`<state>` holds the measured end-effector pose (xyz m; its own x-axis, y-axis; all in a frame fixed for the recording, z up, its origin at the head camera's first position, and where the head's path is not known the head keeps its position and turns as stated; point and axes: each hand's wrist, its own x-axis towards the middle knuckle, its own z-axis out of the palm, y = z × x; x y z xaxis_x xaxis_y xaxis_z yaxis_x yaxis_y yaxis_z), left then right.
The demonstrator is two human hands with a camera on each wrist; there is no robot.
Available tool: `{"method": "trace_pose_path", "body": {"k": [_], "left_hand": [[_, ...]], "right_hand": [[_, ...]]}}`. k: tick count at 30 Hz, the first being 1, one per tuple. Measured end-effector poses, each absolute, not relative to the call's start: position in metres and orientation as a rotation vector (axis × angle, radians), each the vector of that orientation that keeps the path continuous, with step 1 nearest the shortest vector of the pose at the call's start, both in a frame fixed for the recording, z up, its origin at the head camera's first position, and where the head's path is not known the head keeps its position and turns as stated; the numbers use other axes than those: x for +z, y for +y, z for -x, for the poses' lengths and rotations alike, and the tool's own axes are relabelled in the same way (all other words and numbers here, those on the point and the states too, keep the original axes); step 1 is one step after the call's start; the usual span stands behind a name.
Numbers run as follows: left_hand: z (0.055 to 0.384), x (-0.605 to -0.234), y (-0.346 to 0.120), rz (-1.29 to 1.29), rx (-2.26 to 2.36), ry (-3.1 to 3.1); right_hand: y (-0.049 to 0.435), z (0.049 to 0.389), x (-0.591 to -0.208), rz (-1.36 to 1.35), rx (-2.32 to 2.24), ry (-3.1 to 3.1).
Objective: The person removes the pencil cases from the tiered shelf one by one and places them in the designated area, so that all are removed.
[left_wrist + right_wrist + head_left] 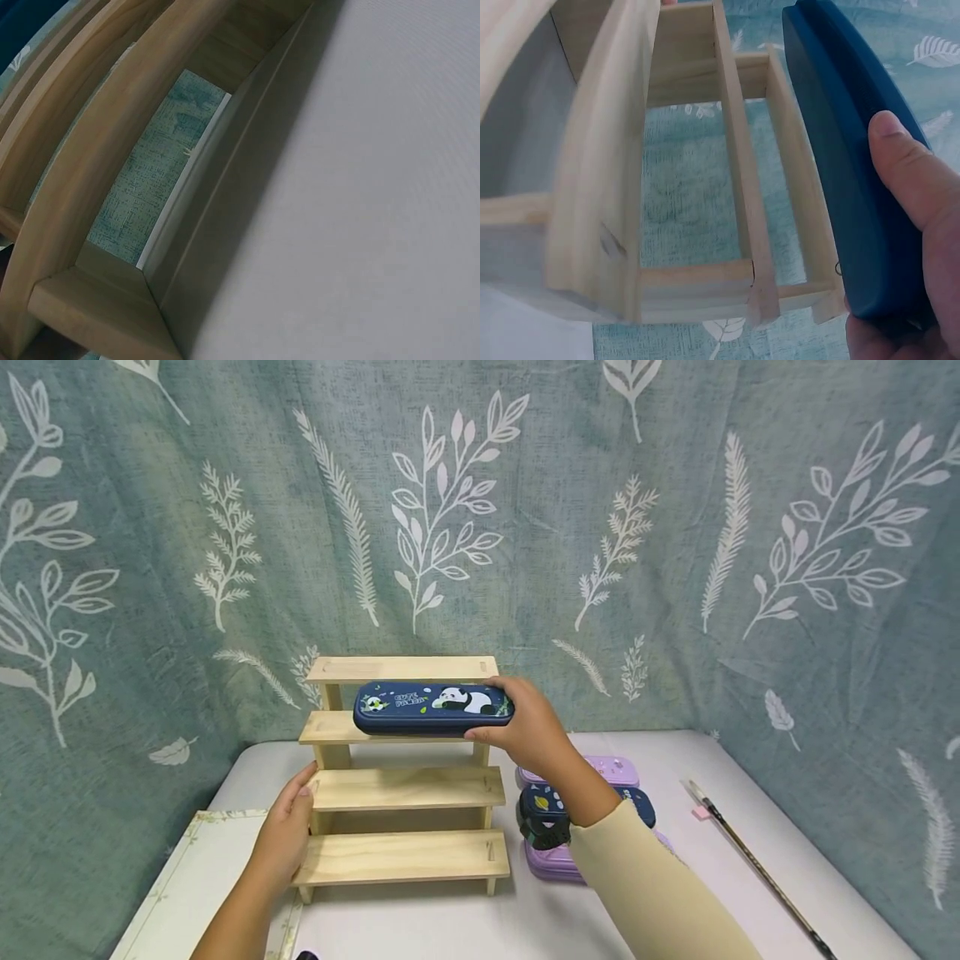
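A dark blue pencil case [431, 707] with a panda print is gripped at its right end by my right hand [528, 727]. It overlaps the upper part of a four-step wooden stand [405, 787] in the head view. From the right wrist, the case [855, 165] shows its plain blue side, with the thumb [900, 154] pressed along it and the stand's steps beside it. My left hand [288, 818] holds the left side of the stand near its lower steps. The left wrist view shows the stand's lowest step [105, 142] but not the fingers.
Right of the stand, purple pencil cases [555, 862] and another navy one [637, 806] lie partly hidden behind my right forearm. A brush [757, 864] rests by a small pink block [701, 812] farther right. A pale bordered sheet [202, 877] lies at left. Patterned cloth [525, 568] hangs behind.
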<state>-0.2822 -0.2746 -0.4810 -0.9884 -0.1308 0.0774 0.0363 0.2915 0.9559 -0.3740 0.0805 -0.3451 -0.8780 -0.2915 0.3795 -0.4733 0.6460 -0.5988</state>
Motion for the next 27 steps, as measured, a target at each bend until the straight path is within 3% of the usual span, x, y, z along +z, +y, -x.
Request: {"method": "trace_pose_path", "body": {"k": [27], "left_hand": [[0.282,-0.482,-0.275,-0.083,-1.767,-2.4]], "right_hand": [[0.136,0.293,-0.378,-0.466,1.097,-2.678]]}}
